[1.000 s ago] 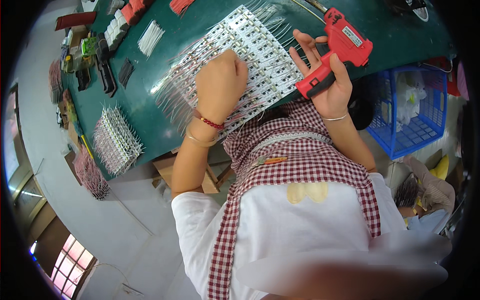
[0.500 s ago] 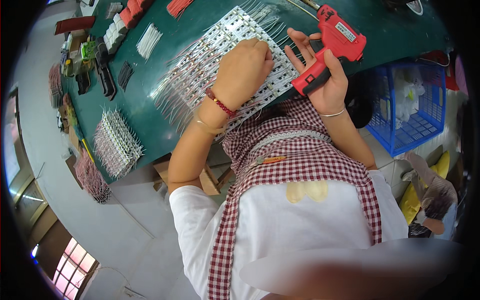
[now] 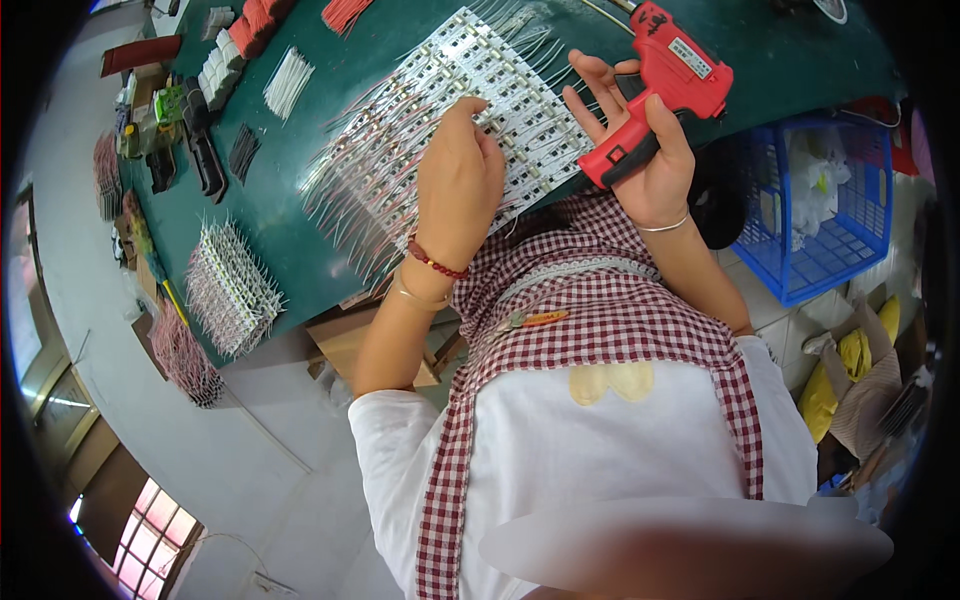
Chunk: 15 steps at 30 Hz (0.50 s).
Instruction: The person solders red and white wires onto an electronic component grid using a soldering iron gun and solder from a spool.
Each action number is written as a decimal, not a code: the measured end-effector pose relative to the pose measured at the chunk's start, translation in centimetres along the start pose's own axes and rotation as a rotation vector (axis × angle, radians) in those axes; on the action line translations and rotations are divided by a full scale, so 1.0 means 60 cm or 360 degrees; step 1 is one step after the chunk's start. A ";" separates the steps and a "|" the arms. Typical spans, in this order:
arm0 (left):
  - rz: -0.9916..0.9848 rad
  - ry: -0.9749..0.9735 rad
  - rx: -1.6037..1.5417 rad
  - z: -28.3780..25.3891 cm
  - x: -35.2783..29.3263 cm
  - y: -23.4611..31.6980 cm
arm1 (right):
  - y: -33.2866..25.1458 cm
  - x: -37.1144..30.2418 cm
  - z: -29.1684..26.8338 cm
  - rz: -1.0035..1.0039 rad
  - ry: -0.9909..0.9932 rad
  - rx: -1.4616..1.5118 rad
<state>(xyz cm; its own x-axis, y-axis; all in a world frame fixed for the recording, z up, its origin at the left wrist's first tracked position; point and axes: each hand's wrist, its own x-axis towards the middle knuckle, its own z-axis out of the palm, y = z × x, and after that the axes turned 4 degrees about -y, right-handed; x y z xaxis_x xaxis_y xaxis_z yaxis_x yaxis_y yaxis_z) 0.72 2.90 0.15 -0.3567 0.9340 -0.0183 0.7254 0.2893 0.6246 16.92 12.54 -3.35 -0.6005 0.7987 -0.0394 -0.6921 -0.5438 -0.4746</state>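
Smooth green tabletop (image 3: 283, 165) bore a bristly block (image 3: 232, 290); the left hand (image 3: 458, 178) curled over a flat, wire-fringed white circuit panel (image 3: 530, 130) (pinching or not, I couldn't tell), and the right hand (image 3: 660, 187) loosely gripped a red plastic gun (image 3: 685, 70)

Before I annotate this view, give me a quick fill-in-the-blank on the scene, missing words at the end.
The right hand holds a gun-shaped tool whose body is mainly ____.
The left hand is over wired boards that lie on a ____ tabletop.
The beaded bracelet is on the ____ wrist.
The blue plastic crate is on the person's ____ side.
Missing words: red; green; left; right.
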 end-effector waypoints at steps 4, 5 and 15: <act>-0.0166 -0.0172 0.0360 -0.035 0.004 -0.006 | 0.001 0.001 -0.003 -0.0011 -0.0021 -0.0007; -0.0155 -0.0106 0.0466 -0.047 0.005 -0.011 | 0.003 0.000 -0.004 -0.0008 -0.0023 0.0008; 0.0179 -0.0378 0.0108 0.008 0.046 0.030 | 0.002 -0.002 0.006 0.0023 0.0025 0.0061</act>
<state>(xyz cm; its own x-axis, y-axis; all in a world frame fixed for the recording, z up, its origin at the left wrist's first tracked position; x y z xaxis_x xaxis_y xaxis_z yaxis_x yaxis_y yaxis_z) 1.36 6.09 0.84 -0.1295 0.9817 -0.1394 0.7932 0.1869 0.5796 16.80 12.28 -3.10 -0.6044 0.7944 -0.0599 -0.6984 -0.5646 -0.4398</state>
